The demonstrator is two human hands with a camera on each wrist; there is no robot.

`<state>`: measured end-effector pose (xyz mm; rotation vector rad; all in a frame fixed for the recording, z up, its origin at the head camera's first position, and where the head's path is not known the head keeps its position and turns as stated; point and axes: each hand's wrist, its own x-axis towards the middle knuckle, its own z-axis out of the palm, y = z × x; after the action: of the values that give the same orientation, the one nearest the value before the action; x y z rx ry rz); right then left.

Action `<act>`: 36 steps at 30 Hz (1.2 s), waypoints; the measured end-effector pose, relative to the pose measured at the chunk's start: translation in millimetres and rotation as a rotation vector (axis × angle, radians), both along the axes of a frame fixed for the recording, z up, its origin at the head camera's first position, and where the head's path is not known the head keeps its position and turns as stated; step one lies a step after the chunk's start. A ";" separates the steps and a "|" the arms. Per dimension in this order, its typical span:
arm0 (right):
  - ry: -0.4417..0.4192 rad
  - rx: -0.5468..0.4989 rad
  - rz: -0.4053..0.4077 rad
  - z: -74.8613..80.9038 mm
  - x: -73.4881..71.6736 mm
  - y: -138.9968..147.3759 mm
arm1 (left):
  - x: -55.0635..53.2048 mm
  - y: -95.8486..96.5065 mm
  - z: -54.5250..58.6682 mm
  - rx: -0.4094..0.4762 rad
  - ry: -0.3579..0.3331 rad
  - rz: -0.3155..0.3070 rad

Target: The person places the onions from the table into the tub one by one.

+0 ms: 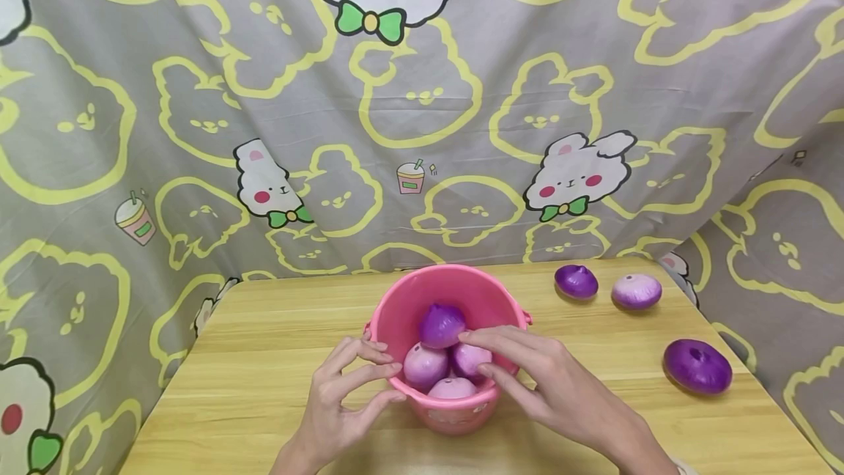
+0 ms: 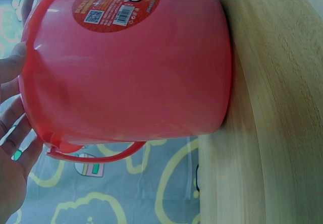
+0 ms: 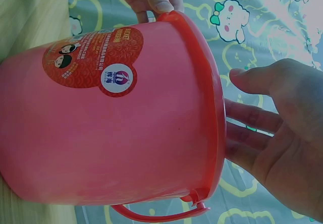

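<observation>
A pink bucket stands upright on the table with several toy onions in it. A dark purple onion lies on top of paler ones, such as the left pale onion and the front pale onion. On the bucket's left side my left hand holds the rim, fingertips over the edge and thumb lower down. My right hand reaches over the right rim, its fingers extended beside the right pale onion. In the right wrist view its thumb is apart from the bucket wall.
On the table's right side lie a small purple onion, a pale onion and a flat dark purple onion. A patterned curtain surrounds the wooden table. The bucket's handle hangs down on its far side.
</observation>
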<state>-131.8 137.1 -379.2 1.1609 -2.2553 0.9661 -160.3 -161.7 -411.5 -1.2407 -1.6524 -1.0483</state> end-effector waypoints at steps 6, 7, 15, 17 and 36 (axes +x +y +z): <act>-0.005 -0.015 0.005 0.8 -1.3 -0.5 | 1.4 -0.9 2.2 -0.001 0.003 0.006; -0.005 -0.017 0.003 0.7 -1.3 0.1 | 1.3 -1.1 2.2 -0.003 0.004 0.006; 0.053 -0.046 -0.022 -0.1 -1.5 5.4 | -0.5 -1.2 0.0 -0.015 0.000 0.007; 0.078 -0.058 -0.022 -0.4 -2.6 6.7 | -0.8 -0.9 -0.4 -0.013 0.001 0.008; 0.179 -0.098 -0.202 14.3 -8.6 43.7 | 0.5 -2.8 0.5 -0.007 0.018 0.003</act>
<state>-140.4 180.8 -364.9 0.9184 -2.1098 0.8475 -159.9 -164.5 -411.0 -1.2484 -1.6455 -1.0270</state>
